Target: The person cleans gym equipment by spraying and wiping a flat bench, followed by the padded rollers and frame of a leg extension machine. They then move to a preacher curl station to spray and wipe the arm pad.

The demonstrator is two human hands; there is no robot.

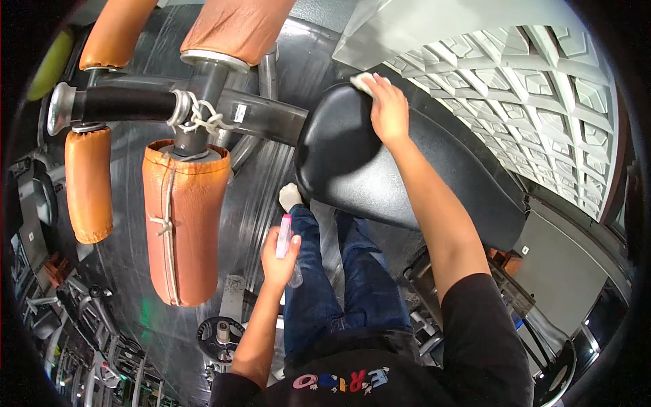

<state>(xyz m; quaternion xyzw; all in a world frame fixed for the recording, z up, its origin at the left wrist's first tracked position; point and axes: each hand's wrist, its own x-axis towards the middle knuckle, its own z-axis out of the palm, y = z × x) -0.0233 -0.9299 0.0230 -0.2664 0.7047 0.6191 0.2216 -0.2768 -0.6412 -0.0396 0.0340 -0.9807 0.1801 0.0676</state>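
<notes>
My right hand (390, 114) presses a white cloth (362, 83) against the far edge of the black padded bench seat (359, 180). Its fingers are closed over the cloth, which shows only in part. Lower down, in front of my legs, my left hand (275, 263) is wrapped around a small spray bottle (284, 237) with a pink top and a clear body. The bottle is held upright, apart from the bench. Light shines off the seat's smooth surface, and my right forearm passes over it.
Orange-brown padded rollers (184, 230) on a metal frame stand left of the bench, with a knotted rope (203, 117) around the post. A white lattice panel (515, 95) rises at the right. A weight plate (220, 338) and other gym equipment are lower left.
</notes>
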